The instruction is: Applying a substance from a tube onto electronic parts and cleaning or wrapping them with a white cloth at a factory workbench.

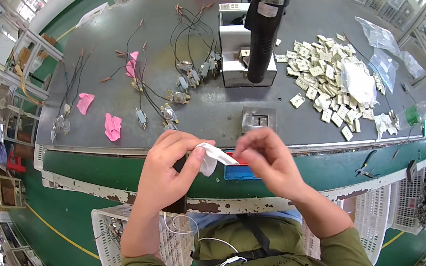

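My left hand [172, 165] is closed around a crumpled white cloth-like piece [211, 161], pinched between thumb and fingers. Its narrow end points right, over a small blue box [240, 173] with a red inside at the bench's front edge. Above that box hovers my right hand [270, 161], its fingers curled but apart from the thumb, with nothing visible in them; the fingertips are a little blurred. Just beyond stands a small metal fixture [259, 120] with a dark slot. A dark object [177, 203] beneath my left wrist is mostly hidden.
A bench press [263, 36] stands at the back middle. Right of it lies a pile of cream-coloured socket pieces [321, 72] with plastic bags [382, 67]. Wired metal parts [179, 96] and pink scraps [112, 127] lie left. Pliers [367, 164] rest on the green front strip.
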A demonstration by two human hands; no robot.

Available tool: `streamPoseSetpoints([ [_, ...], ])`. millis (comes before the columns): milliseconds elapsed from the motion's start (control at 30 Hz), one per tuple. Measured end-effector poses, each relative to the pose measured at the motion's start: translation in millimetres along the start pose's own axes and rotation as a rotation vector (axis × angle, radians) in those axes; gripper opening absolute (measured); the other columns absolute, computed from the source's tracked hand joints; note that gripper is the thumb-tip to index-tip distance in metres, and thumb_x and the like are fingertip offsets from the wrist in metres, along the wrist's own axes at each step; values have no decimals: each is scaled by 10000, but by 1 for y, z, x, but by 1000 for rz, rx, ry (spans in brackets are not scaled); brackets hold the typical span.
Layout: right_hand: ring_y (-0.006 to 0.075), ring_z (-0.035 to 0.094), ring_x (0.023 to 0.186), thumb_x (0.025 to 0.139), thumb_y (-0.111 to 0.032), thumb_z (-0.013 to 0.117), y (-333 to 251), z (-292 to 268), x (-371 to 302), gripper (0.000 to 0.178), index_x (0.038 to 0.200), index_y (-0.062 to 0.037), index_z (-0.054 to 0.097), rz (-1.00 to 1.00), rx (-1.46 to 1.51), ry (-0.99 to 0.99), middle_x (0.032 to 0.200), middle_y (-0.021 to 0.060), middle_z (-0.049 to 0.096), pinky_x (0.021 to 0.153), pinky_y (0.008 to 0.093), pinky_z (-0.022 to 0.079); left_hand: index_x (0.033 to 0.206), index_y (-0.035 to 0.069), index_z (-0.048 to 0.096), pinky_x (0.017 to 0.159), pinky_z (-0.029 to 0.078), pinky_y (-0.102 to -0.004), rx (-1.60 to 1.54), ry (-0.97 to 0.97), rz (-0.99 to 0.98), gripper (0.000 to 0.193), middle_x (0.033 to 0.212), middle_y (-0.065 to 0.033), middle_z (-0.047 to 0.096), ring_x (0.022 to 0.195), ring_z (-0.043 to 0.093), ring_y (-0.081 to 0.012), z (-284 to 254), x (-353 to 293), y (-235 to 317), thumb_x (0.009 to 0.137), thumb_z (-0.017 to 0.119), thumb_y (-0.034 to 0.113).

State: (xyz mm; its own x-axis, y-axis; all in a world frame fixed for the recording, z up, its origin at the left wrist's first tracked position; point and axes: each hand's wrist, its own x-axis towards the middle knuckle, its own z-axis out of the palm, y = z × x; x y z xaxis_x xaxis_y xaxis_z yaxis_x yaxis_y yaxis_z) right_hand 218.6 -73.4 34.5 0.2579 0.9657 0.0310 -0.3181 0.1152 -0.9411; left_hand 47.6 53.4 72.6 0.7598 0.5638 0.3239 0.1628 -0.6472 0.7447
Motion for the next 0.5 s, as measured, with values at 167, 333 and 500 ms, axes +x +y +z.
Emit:
streamPoseSetpoints([
  [167, 6, 417, 616, 822, -132, 693, -13, 16, 16, 223, 989, -23, 593, -15, -386, -52, 768, -37, 563, 533, 178, 340, 883, 26, 682, 721, 458, -338, 47, 3, 48, 124, 840, -99, 641, 776, 572, -240, 2, 3, 4, 812, 595, 78],
  [333, 14, 437, 604, 853, -167, 656, -17, 13, 17, 171, 886, -4, 617, 3, -325, -13, 683, -34, 559, 526, 193, 375, 927, 10, 672, 732, 450, -309, 82, 46, 82, 174, 918, -107, 627, 840, 569, -218, 2, 3, 4, 827, 544, 72],
  [500, 6, 445, 630, 863, -134, 646, -28, 10, 18, 146, 837, -9, 575, -15, -362, -45, 705, -35, 545, 531, 174, 344, 889, 15, 643, 737, 455, -329, 45, 78, 74, 121, 875, -100, 612, 803, 572, -248, -2, 1, 1, 794, 575, 50],
])
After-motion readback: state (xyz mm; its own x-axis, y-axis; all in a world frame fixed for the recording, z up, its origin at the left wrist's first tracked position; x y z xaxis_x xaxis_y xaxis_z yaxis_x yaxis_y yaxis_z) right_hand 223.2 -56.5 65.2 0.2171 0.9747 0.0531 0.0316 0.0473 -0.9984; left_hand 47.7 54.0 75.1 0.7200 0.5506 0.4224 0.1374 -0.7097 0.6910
